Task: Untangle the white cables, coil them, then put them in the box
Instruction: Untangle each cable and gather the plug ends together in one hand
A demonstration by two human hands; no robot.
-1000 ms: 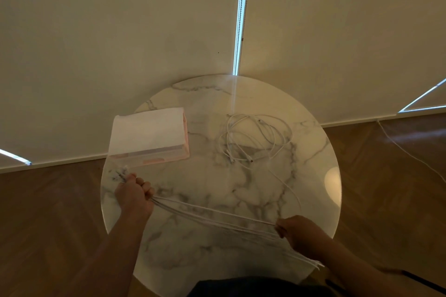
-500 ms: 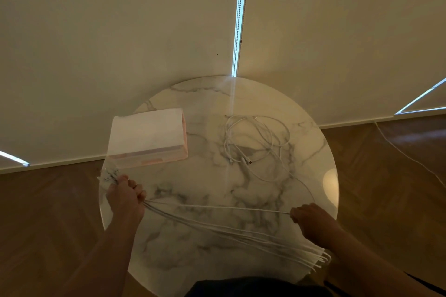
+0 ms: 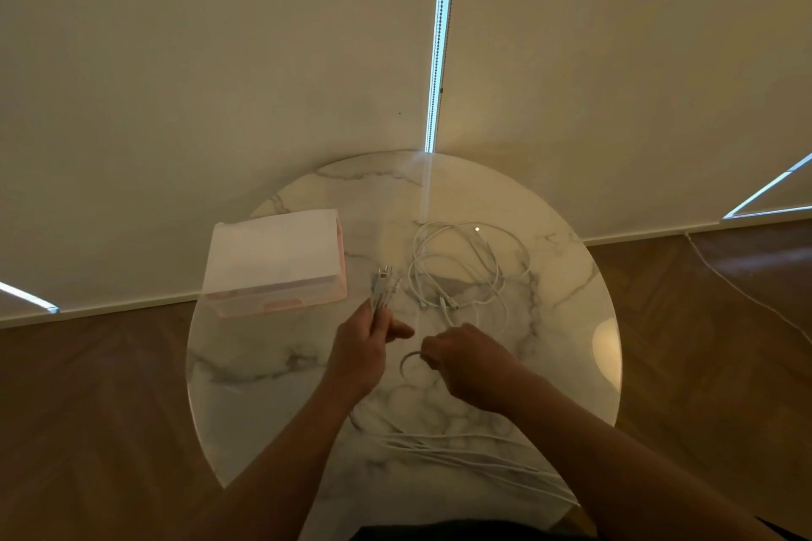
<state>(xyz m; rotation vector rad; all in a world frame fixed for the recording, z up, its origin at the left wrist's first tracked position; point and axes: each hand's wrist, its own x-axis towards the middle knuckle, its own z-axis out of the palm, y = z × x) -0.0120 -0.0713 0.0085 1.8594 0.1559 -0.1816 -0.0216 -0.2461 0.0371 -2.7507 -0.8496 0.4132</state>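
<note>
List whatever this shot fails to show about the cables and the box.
Head view:
- Box: lidded or open, and its contents; dim light and the pale top hide this.
- Held bundle in left hand: strand count; overlapping, blurred.
- Loop at right hand: which strand; blurred, fingers cover it.
- Bundle's trailing ends: lost past the table near edge.
- Loose tangle: connector types; too small.

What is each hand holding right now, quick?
Left hand: grips a bundle of white cable ends.
Right hand: pinches a cable loop.
</note>
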